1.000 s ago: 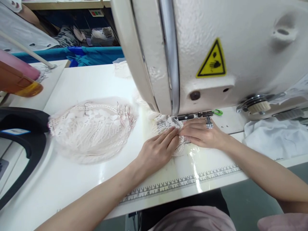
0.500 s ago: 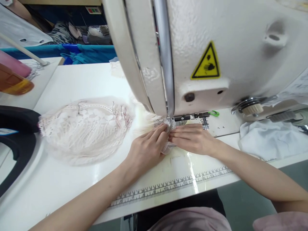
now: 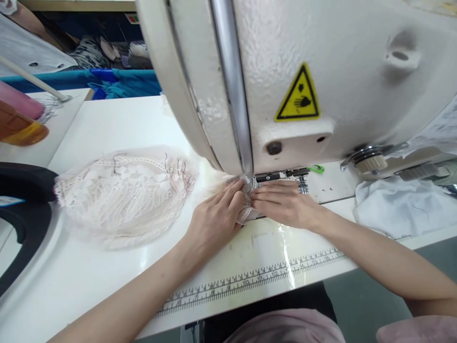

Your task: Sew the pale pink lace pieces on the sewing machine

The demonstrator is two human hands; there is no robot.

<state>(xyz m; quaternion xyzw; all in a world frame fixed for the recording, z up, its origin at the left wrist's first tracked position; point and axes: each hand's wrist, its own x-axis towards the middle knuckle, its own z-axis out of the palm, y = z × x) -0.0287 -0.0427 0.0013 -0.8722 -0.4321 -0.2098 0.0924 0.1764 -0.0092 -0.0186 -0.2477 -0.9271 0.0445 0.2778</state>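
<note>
A small piece of white lace fabric point(image 3: 245, 213) lies under the needle area of the sewing machine point(image 3: 285, 57), pinched by both hands. My left hand point(image 3: 217, 212) presses on its left side, fingers bent and close to the presser foot, which is partly hidden. From the right, my right hand point(image 3: 285, 202) has its fingers together on the lace's edge, fingertips nearly meeting the left ones. The needle itself cannot be made out. Left of my left hand, a larger lace piece point(image 3: 124, 195) with loose dark threads lies spread on the table.
A printed ruler point(image 3: 250, 281) runs along the table's point(image 3: 89, 295) front edge. White cloth point(image 3: 400, 207) is at the right. A black curved object point(image 3: 32, 228), an amber container point(image 3: 21, 124) and a pink cone point(image 3: 21, 100) stand left. A person's arm point(image 3: 30, 21) shows at upper left.
The view has shifted slightly, so the machine head appears a little further left. Both hands keep hold of the lace near the presser foot, with the fingers barely moved.
</note>
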